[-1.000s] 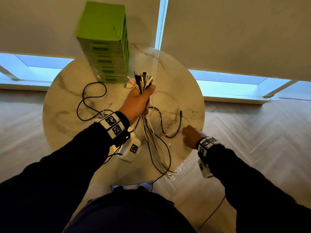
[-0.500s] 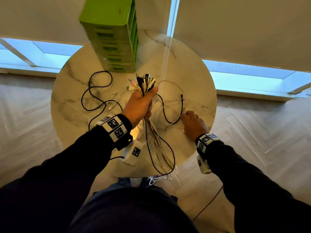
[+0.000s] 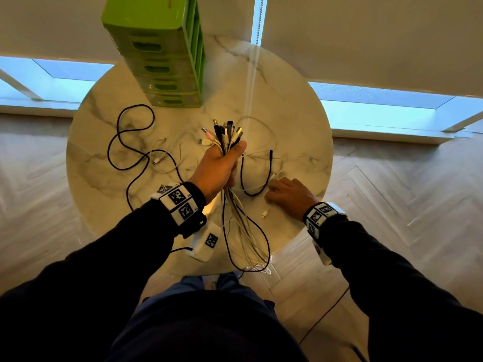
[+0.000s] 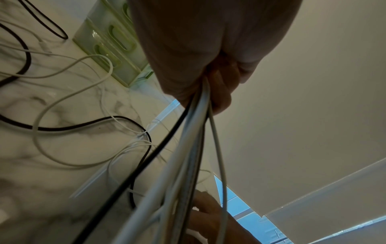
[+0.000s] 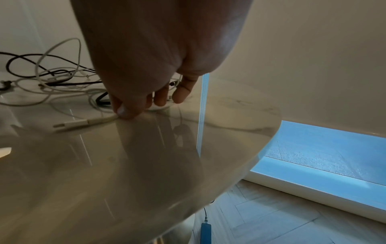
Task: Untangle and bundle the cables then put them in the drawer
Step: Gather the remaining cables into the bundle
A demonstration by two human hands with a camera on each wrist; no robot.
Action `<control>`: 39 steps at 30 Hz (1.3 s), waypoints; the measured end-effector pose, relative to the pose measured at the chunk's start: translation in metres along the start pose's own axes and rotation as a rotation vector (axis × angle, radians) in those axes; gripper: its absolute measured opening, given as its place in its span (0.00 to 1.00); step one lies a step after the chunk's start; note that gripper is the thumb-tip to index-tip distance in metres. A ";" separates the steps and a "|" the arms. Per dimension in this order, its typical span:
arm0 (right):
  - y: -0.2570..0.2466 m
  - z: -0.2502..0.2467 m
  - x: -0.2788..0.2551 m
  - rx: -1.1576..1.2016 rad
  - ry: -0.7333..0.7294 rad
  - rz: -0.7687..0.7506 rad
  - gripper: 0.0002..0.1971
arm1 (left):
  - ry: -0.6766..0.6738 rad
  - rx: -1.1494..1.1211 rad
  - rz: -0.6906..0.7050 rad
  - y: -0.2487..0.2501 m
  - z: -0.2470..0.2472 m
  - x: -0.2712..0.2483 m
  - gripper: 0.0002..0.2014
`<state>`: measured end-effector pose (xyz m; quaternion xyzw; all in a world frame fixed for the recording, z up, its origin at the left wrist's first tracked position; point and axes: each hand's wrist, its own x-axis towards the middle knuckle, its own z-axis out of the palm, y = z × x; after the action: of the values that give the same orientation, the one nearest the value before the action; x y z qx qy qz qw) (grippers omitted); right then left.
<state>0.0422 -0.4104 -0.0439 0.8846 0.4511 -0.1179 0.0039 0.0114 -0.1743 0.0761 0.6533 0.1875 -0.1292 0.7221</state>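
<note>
At the centre of the head view, your left hand (image 3: 218,168) is fisted round a bundle of cables (image 3: 236,218), plugs fanned above, tails hanging past the round marble table (image 3: 300,121) edge. To its right, your right hand (image 3: 288,195) pinches a white cable (image 5: 83,123) against the tabletop. The green drawer unit (image 3: 162,48) stands upper left, loose cables (image 3: 130,152) below it.

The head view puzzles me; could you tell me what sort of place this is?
Probably a room in a home or flat: a round marble-look table by low windows with blinds drawn, herringbone wood floor, and a green desktop drawer unit.
</note>
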 end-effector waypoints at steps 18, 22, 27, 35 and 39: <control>-0.060 -0.125 0.039 0.689 0.440 0.307 0.06 | -0.076 -0.048 0.046 0.004 -0.004 0.000 0.20; -0.097 -0.126 0.039 0.953 0.409 0.271 0.02 | -0.038 -0.052 0.061 0.002 -0.010 -0.001 0.20; -0.110 -0.118 0.034 0.917 0.270 0.367 0.13 | 0.060 -0.021 0.079 -0.006 -0.028 0.009 0.18; -0.127 -0.138 0.039 1.025 0.575 0.552 0.13 | -0.143 -0.225 -0.015 0.002 -0.034 0.008 0.26; -0.142 -0.144 0.054 1.022 0.577 0.578 0.13 | -0.210 -0.185 0.021 0.001 -0.026 0.005 0.29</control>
<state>-0.0113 -0.2664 0.0989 0.8569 0.0650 -0.0697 -0.5066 0.0140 -0.1484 0.0727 0.5688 0.1149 -0.1715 0.7961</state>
